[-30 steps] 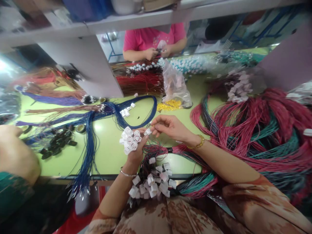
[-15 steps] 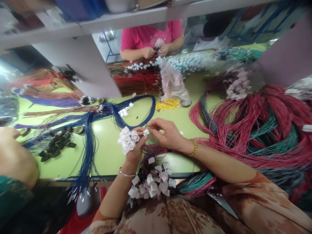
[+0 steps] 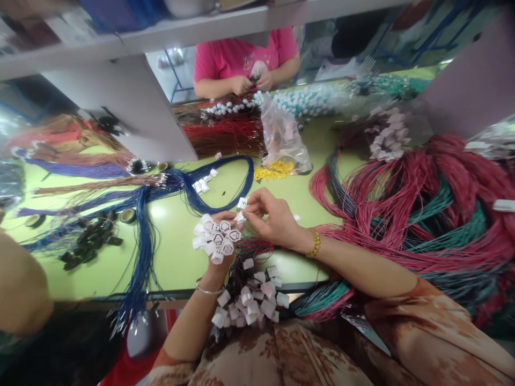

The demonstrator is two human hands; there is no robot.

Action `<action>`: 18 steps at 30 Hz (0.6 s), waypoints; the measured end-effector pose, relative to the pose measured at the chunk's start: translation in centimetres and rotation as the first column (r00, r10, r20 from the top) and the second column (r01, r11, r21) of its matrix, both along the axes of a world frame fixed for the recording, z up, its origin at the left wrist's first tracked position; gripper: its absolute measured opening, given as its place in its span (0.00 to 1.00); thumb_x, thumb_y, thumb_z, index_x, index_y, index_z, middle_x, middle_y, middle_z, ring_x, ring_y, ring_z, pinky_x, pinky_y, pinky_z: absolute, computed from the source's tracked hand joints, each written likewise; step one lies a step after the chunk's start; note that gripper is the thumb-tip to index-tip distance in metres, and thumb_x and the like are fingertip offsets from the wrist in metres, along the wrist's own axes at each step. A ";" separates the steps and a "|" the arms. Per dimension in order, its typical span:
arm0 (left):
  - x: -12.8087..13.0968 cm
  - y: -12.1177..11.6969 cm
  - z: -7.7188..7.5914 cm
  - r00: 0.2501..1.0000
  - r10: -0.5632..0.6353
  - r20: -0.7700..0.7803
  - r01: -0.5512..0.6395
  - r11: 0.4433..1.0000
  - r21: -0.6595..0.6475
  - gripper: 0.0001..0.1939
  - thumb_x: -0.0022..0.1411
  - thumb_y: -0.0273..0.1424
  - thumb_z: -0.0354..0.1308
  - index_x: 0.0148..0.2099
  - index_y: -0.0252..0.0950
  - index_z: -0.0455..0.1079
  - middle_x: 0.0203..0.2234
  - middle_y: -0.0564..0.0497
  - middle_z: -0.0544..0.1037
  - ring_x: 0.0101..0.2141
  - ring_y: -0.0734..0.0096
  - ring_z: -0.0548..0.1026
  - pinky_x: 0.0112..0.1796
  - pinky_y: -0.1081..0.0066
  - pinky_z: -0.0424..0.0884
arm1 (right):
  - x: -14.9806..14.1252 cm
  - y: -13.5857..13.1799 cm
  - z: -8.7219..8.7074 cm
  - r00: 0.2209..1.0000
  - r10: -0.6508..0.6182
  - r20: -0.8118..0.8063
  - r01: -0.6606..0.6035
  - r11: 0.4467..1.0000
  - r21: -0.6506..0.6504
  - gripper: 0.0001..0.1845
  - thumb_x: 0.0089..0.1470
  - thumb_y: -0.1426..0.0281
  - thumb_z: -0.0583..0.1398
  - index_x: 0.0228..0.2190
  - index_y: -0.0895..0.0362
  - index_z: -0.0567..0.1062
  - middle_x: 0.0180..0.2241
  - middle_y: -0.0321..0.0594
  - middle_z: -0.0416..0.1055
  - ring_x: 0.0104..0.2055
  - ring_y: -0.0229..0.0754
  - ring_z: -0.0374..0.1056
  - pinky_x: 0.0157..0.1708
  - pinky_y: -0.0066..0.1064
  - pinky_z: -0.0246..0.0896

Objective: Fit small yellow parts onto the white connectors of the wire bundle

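My left hand (image 3: pixel 220 257) is closed around a bunch of white plastic connectors (image 3: pixel 215 239), their open faces turned up toward me. My right hand (image 3: pixel 272 220) pinches one more white connector (image 3: pixel 242 203) right beside that bunch, fingers pressed together on it. Red, teal and dark wires (image 3: pixel 257 250) run from the held connectors down toward my lap. There another cluster of white connectors (image 3: pixel 251 303) hangs over the front edge of the green table (image 3: pixel 177 257).
A large heap of red and teal wire (image 3: pixel 422 214) fills the right. Blue wire bundles (image 3: pixel 153 214), black parts (image 3: pixel 86 246), loose white connectors (image 3: pixel 202 184) and a plastic bag (image 3: pixel 284 139) with yellow pieces lie ahead. A person in pink (image 3: pixel 241 59) works opposite; another person's arm (image 3: pixel 20 289) is at left.
Both hands have come closer together. The connector bunch has tilted so its faces show more, and the right hand's single connector now sits just above the bunch.
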State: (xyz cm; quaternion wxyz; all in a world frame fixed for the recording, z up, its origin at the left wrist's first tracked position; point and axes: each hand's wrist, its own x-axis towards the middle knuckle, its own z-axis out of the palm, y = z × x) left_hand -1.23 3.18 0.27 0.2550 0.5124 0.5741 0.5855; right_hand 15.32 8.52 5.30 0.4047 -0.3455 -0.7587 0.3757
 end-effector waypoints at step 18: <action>-0.2 -0.1 -1.0 0.996 0.090 -0.009 -0.091 0.990 -0.104 0.12 0.58 0.40 0.66 0.41 0.39 0.75 0.40 0.44 0.79 0.42 0.55 0.76 0.53 0.52 0.68 | -2.0 -2.5 -1.9 0.938 -0.065 0.342 -0.103 0.886 0.452 0.19 0.62 0.75 0.51 0.53 0.60 0.71 0.47 0.52 0.79 0.41 0.45 0.76 0.34 0.34 0.67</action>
